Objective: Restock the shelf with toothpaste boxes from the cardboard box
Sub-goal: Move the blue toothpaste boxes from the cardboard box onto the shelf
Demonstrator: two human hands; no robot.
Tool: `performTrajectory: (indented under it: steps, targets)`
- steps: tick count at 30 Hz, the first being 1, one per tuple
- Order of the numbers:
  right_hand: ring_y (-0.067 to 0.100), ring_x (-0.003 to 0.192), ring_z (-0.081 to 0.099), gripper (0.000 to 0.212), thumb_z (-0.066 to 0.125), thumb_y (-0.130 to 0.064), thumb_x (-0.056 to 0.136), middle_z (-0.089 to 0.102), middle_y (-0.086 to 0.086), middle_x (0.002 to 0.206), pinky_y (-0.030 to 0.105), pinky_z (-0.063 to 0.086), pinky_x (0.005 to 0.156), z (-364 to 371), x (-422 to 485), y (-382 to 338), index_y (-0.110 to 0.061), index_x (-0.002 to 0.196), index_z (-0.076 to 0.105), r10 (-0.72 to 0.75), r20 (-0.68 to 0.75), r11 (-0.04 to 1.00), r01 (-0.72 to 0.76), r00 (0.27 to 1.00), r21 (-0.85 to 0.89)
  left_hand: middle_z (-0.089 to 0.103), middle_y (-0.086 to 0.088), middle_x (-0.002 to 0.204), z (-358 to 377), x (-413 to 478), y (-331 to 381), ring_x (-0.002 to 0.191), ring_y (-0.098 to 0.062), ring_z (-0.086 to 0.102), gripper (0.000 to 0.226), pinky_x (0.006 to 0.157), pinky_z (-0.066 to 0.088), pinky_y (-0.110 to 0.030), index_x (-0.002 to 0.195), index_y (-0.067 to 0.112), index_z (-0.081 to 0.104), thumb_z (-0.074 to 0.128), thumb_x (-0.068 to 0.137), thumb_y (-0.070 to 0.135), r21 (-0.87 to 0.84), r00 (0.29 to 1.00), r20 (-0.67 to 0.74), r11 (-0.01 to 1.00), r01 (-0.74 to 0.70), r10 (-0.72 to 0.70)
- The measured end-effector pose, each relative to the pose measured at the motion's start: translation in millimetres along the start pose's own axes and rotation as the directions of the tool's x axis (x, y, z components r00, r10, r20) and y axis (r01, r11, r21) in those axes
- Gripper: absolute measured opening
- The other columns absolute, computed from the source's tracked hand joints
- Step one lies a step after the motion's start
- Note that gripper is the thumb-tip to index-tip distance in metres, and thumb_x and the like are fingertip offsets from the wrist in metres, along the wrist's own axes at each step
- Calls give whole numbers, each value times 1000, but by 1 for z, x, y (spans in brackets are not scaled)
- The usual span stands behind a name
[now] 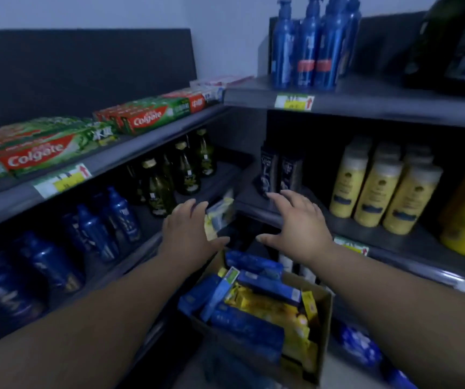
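A cardboard box (326, 310) sits low in the corner between two shelf units, filled with several blue toothpaste boxes (256, 327) and yellow toothpaste boxes (267, 303). Above it, my left hand (189, 231) holds a blurred yellow-and-white toothpaste box (219, 216) between fingers and thumb, near the corner of the middle shelf. To its right, my right hand (296, 224) hovers with fingers spread and holds nothing. Red-and-green Colgate boxes (144, 116) line the left unit's top shelf (119, 160).
The left unit carries dark green glass bottles (186, 169) and blue bottles (96, 234) on lower shelves. The right unit holds tall blue pump bottles (307, 51) on top, yellow bottles (377, 189) and two dark packs (280, 172) below.
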State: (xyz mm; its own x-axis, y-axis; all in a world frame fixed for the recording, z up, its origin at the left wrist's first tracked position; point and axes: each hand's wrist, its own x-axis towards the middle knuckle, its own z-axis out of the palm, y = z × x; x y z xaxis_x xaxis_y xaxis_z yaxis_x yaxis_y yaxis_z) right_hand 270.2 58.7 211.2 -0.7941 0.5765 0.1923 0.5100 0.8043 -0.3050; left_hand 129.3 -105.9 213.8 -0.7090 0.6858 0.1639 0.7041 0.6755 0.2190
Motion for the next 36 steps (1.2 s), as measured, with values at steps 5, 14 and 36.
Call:
performTrajectory:
  steps: [5, 14, 36]
  targets:
    - [25, 144, 21, 91, 69, -60, 78, 24, 2, 157, 45, 23, 116, 64, -16, 43, -30, 151, 24, 128, 124, 992, -127, 984, -12, 18, -5, 157, 67, -2, -13, 143, -24, 18, 88, 116, 18, -40, 149, 21, 24, 60, 81, 63, -53, 991, 132, 998, -21, 28]
    - [28, 136, 37, 88, 74, -47, 79, 23, 2, 157, 40, 39, 107, 190, -49, 87, -31, 150, 25, 332, 379, 936, -353, 864, -15, 26, -6, 154, 201, -5, -60, 139, -23, 28, 82, 113, 26, -34, 146, 19, 33, 69, 79, 50, -136, 922, 386, 989, 53, 4]
    - [20, 129, 44, 81, 77, -21, 79, 41, 2, 144, 30, 42, 101, 324, -80, 107, -27, 147, 33, 400, 612, 835, -547, 682, 64, 29, -3, 145, 337, 10, -89, 124, -25, 45, 83, 103, 41, -38, 144, 19, 33, 76, 73, 21, -131, 707, 694, 989, -63, 137]
